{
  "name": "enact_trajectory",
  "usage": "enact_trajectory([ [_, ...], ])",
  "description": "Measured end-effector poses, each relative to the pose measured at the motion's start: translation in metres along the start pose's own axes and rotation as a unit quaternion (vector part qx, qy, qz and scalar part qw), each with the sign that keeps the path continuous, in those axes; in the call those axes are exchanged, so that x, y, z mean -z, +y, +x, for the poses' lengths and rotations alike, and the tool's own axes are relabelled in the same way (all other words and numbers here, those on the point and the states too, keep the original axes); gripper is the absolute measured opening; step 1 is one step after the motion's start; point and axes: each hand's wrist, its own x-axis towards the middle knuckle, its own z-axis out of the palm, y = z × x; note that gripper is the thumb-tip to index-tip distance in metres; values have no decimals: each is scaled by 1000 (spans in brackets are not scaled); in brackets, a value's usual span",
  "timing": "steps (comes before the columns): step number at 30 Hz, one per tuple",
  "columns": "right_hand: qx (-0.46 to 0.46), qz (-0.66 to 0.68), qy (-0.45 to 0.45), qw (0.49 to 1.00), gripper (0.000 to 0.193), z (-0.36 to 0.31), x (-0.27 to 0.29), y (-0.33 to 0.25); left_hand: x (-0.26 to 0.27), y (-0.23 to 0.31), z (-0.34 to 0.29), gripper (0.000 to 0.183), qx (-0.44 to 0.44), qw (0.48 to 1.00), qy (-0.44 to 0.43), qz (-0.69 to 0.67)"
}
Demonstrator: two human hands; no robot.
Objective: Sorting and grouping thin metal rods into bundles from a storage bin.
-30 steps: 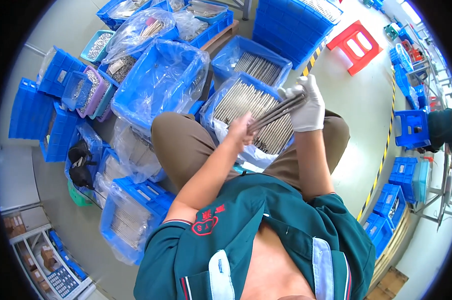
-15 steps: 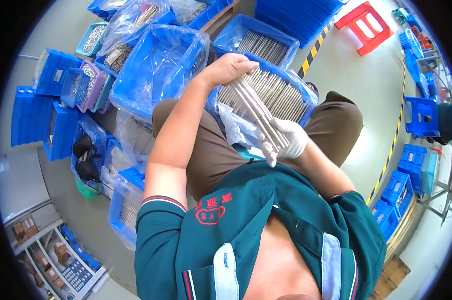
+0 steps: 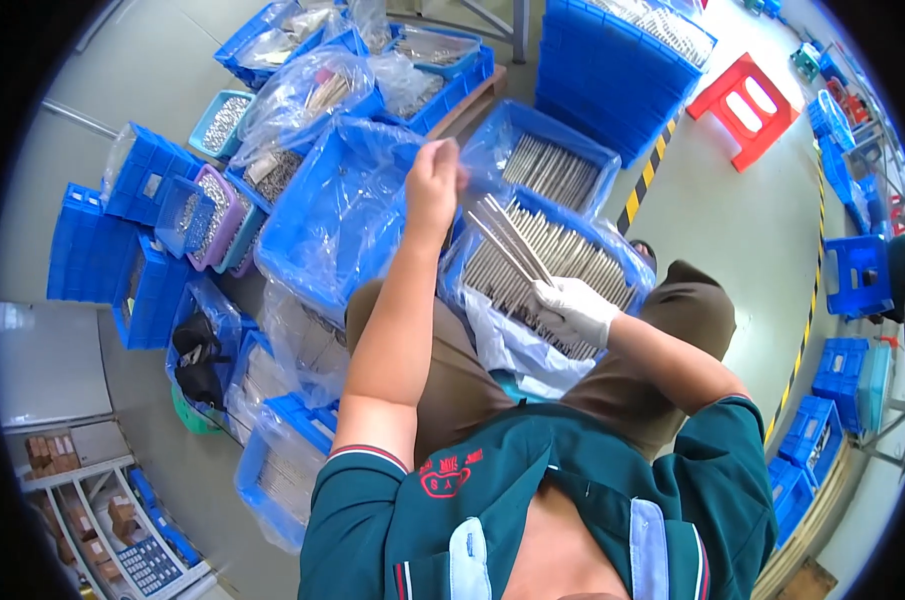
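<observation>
Metal rods (image 3: 522, 245), at least three, were gripped in the closed right hand (image 3: 579, 310), projecting from it toward eleven o'clock. The blurred left hand's (image 3: 434, 185) grip could not be told.

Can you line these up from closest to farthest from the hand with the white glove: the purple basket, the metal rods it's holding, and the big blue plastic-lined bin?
Nearest the gloved right hand first, in the head view:
1. Metal rods: in its grip
2. Blue bin: to its left
3. Purple basket: left of the bin
</observation>
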Motion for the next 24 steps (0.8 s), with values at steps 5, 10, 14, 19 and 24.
enact_trajectory([
  [5, 157, -236, 151, 947, 38, -9, 38, -22, 7, 24, -18, 43, 216, 957, -87, -176],
  [10, 221, -162, 188, 943, 34, 3, 57, -11, 7, 13, -20, 39, 333, 875, -191, -294],
  [14, 247, -14, 177, 952, 28, 1, 61, -10, -3, 15, -25, 28, 308, 858, -207, -356],
  [19, 171, 20, 164, 971, 17, -21, 60, -28, -12, 19, -27, 24, 286, 874, -197, -341],
  [24, 184, -34, 168, 968, 16, -12, 68, -21, -12, 23, -28, 32, 242, 890, -221, -318],
])
